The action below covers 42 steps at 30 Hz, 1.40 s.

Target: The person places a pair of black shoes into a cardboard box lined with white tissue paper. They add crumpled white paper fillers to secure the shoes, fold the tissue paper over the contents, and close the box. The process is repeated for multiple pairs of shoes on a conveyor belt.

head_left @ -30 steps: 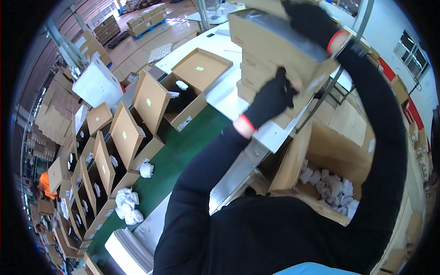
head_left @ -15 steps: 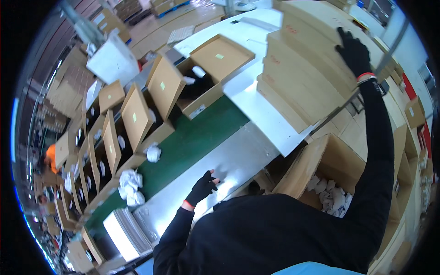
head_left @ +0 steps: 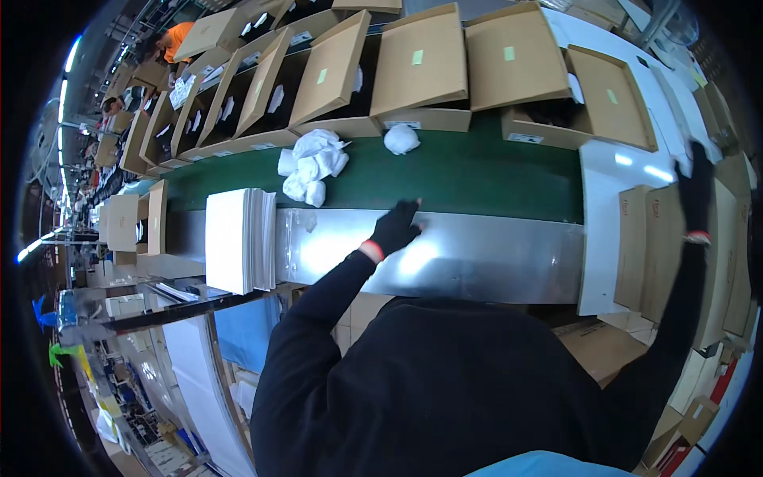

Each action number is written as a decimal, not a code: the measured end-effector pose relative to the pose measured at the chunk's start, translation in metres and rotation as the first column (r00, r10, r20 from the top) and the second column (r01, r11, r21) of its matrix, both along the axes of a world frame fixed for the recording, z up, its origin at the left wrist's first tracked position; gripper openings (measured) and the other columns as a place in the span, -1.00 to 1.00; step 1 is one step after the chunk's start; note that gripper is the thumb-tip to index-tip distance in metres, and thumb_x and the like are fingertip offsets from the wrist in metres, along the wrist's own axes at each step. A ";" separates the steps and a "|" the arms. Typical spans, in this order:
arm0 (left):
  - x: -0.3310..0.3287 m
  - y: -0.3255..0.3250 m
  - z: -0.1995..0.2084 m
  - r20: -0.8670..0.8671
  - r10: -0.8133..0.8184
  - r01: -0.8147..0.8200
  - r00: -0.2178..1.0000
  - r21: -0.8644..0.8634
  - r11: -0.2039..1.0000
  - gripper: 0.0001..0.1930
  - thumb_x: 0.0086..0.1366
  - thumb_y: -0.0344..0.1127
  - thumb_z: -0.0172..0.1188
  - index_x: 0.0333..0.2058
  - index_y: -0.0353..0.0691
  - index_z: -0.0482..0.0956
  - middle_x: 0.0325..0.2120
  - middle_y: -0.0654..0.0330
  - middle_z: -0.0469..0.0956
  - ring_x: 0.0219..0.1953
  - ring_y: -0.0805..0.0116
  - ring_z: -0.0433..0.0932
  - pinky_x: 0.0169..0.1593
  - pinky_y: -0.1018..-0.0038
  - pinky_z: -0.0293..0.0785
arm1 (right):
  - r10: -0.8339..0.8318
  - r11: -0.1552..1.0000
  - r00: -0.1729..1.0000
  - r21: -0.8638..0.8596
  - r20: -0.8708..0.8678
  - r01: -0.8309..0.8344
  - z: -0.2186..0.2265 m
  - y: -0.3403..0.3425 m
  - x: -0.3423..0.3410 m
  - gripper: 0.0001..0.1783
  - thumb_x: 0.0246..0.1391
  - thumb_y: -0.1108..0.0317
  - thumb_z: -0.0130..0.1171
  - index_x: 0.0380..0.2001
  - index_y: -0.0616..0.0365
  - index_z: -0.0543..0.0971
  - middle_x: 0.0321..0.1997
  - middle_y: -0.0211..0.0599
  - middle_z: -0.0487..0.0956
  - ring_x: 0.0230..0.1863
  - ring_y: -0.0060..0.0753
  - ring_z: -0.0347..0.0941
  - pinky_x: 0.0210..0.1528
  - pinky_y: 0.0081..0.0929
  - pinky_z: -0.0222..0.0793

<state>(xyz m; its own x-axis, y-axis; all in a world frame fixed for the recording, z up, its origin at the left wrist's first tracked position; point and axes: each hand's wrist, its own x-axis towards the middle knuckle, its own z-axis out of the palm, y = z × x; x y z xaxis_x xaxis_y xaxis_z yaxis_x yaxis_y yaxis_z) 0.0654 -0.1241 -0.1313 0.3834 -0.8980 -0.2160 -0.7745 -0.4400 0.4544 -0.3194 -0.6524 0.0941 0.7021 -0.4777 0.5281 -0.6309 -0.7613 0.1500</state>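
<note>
My left hand (head_left: 395, 228), in a black glove with bare fingertips, hovers over the shiny metal edge (head_left: 493, 246) of the conveyor, fingers apart and holding nothing. Far to the right, my right hand (head_left: 696, 187), also gloved, reaches out at the row of closed cardboard boxes (head_left: 664, 246) on the white table. Its thumb stands off from the stretched fingers, which are slightly blurred; whether they touch a box is unclear. Beyond my left hand, a crumpled white paper ball (head_left: 401, 139) and a heap of crumpled paper (head_left: 311, 165) lie on the green belt (head_left: 477, 175).
Several open shoebox-like cartons (head_left: 421, 63) with dark contents line the belt's far side. One open carton (head_left: 548, 131) reaches onto the white table (head_left: 600, 215). A stack of white sheets (head_left: 230, 242) stands at left. A person in orange (head_left: 176, 40) is at the far left.
The view has swung right and levelled, so the conveyor now runs across it. My right arm still reaches to the boxes at right; my left hand stays over the metal edge, empty.
</note>
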 end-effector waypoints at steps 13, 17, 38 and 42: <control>0.164 -0.098 -0.082 0.485 -0.015 0.067 0.874 -0.091 0.994 -0.74 0.21 -0.12 0.06 -0.20 -0.03 0.60 0.11 0.04 0.41 0.15 -0.07 0.33 0.02 -0.06 0.31 | 0.491 0.785 0.832 0.544 -0.257 -0.295 -0.203 0.203 0.403 -0.42 -0.04 0.16 0.24 0.07 0.12 0.42 0.05 -0.01 0.46 0.09 0.01 0.39 0.14 -0.03 0.29; 0.212 -0.008 -0.089 0.441 -0.020 0.095 0.897 -0.148 0.984 -0.76 0.16 -0.14 0.13 -0.25 -0.04 0.62 0.04 0.01 0.47 0.05 -0.03 0.43 0.03 0.09 0.38 | 0.302 0.886 0.773 0.464 -0.558 -0.011 -0.257 0.190 0.425 -0.53 0.10 0.16 0.04 0.08 0.06 0.43 0.07 -0.03 0.46 0.12 -0.01 0.38 0.12 0.00 0.31; 0.072 -0.042 0.070 -0.106 0.089 -0.135 0.990 -0.623 0.771 -0.56 0.13 -0.28 0.27 0.02 -0.12 0.48 -0.03 -0.03 0.43 0.05 -0.01 0.42 0.05 0.20 0.40 | 0.560 0.581 0.816 0.770 -0.144 -0.263 -0.179 0.354 0.172 -0.70 0.06 0.39 0.11 -0.09 0.08 0.56 -0.37 -0.09 0.59 -0.34 -0.06 0.57 -0.33 -0.22 0.47; 0.014 -0.080 0.061 -0.012 0.020 -0.023 1.000 -0.419 0.908 -0.20 0.04 -0.15 0.32 0.25 -0.07 0.16 0.14 -0.03 0.26 0.02 -0.11 0.43 -0.06 0.14 0.48 | 0.514 0.410 0.833 0.795 0.203 -0.447 -0.216 0.403 0.174 -0.64 0.12 0.34 0.08 0.01 0.10 0.47 -0.36 -0.12 0.57 -0.36 -0.11 0.56 -0.35 -0.21 0.44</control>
